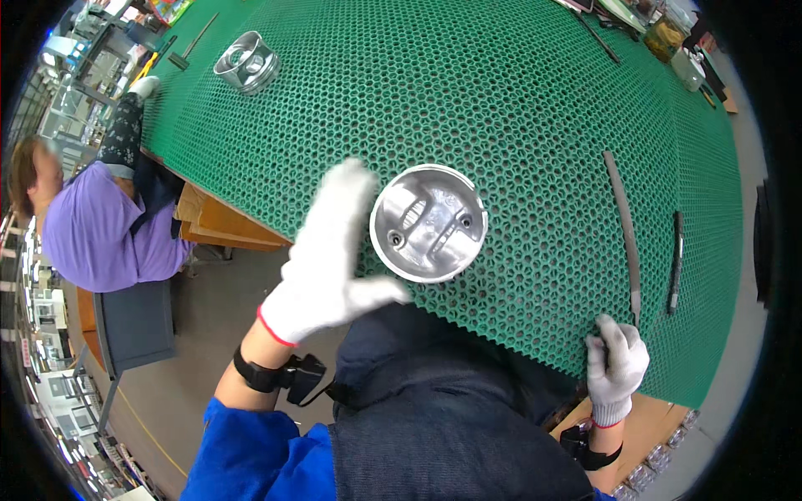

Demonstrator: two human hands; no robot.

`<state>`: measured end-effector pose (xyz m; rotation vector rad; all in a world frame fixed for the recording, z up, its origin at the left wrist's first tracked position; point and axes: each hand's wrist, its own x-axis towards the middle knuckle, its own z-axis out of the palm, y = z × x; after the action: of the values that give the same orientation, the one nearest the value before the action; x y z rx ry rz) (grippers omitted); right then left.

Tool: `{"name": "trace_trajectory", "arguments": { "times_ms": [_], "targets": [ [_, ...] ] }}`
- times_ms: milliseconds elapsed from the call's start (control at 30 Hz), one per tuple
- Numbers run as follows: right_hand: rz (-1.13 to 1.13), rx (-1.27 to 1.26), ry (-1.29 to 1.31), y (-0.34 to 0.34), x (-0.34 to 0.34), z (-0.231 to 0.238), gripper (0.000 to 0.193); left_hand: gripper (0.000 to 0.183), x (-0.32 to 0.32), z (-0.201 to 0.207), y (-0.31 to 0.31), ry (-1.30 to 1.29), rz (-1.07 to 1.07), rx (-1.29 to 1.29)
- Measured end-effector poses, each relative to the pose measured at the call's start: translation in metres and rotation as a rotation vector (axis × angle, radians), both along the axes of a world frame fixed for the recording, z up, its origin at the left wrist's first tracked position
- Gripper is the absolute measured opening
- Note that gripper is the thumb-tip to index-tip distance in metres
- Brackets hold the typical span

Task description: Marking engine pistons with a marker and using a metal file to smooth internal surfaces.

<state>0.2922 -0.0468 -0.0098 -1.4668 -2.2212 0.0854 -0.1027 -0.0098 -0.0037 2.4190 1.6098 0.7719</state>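
A silver metal piston [428, 223] rests on the green mat in front of me, its hollow side up. Just left of its rim is my left hand [322, 250] in a white glove, slightly blurred. Its fingers are stretched out and the thumb points apart, with nothing held. At the right front edge of the mat, my gloved right hand [616, 367] has its fingers curled at the narrow near end of a long flat file [622, 221]. The file lies lengthwise away from me; the exact contact is partly hidden by the fingers.
A second piston [247, 63] stands at the far left of the green honeycomb mat [518, 108]. A shorter dark file [676, 263] lies right of the long one. A thin dark rod [596, 37] is at the back right. A person in purple [113, 225] sits left.
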Motion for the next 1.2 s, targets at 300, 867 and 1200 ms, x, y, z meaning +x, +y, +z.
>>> {"name": "trace_trajectory", "arguments": {
  "times_ms": [300,867,1200],
  "targets": [
    [0.039,-0.002,-0.006,-0.003,-0.004,0.004,0.028,0.124,0.081,-0.02,0.003,-0.493,-0.337,-0.177],
    [-0.042,-1.168,0.882,-0.003,-0.038,0.045,0.039,0.09,0.092,-0.011,-0.015,-0.61,-0.616,-0.293],
    [0.246,-0.366,0.188,-0.004,-0.029,0.038,0.024,0.122,0.095,-0.015,-0.002,-0.713,-0.499,-0.48]
  ]
}}
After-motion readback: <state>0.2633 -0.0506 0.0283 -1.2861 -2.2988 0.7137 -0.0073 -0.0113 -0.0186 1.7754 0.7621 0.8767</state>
